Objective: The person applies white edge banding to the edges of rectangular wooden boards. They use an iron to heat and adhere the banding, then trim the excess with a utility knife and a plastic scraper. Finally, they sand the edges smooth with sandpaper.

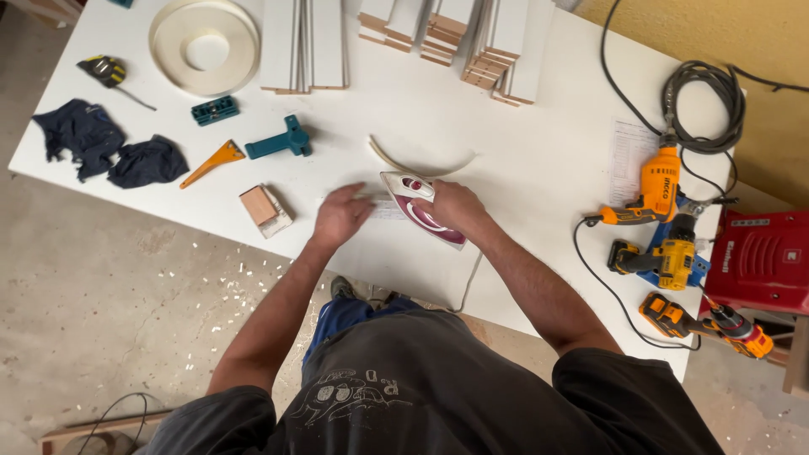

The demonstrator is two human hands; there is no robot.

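From the head camera, the right hand (452, 206) is wrapped around the handle of a white and maroon clothes iron (419, 206) that sits near the front edge of the white worktop (539, 160), about midway along it. The left hand (341, 216) lies flat, fingers spread, pressing down a narrow white panel strip (377, 205) just left of the iron; it grips nothing. A loose curl of white edge banding (421, 168) arcs just behind the iron.

The iron looks rigid and fairly heavy, its soleplate likely hot, so the handle on top is the sensible hold; its cord (466, 286) drops over the front edge. The strip looks light, stiff and apt to slide.

Open surface lies left and right of the hands. A wood block (265, 209) sits left near the front edge, stacked panels (472, 38) along the back edge, and power drills (666, 227) at the right end.
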